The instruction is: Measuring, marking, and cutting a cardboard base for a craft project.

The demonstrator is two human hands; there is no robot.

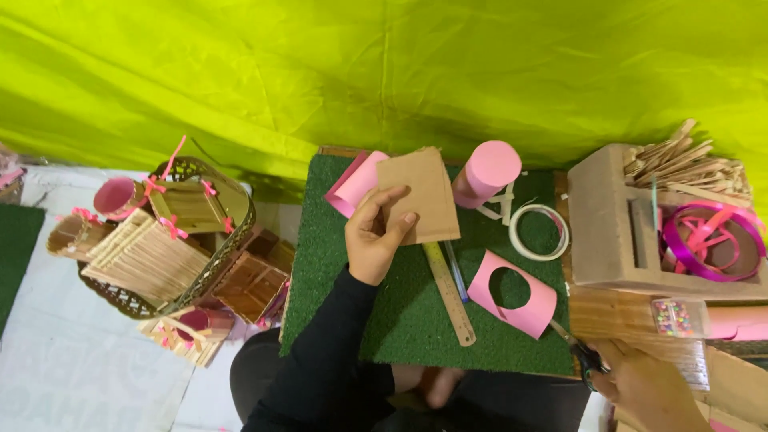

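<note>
My left hand (376,236) rests on a brown cardboard piece (424,192) lying on a green turf mat (400,312), fingers pressing its lower left part. Under the cardboard's left side lies a curled pink paper sheet (352,182). My right hand (640,384) at the lower right grips black-handled scissors (580,348), whose blades reach the corner of a pink paper (520,304) with a round hole cut in it. A wooden ruler (450,294) and a pen (457,272) lie between the hands. A pink paper-covered cylinder (488,172) stands behind the cardboard.
A tape roll (540,232) lies on the mat's right. A brown box (608,232) holds craft sticks (688,164) and a pink ribbon spool (712,240). A metal basket (232,232) with stick-built crafts sits left. A bead packet (674,318) is right. Yellow-green cloth (384,72) hangs behind.
</note>
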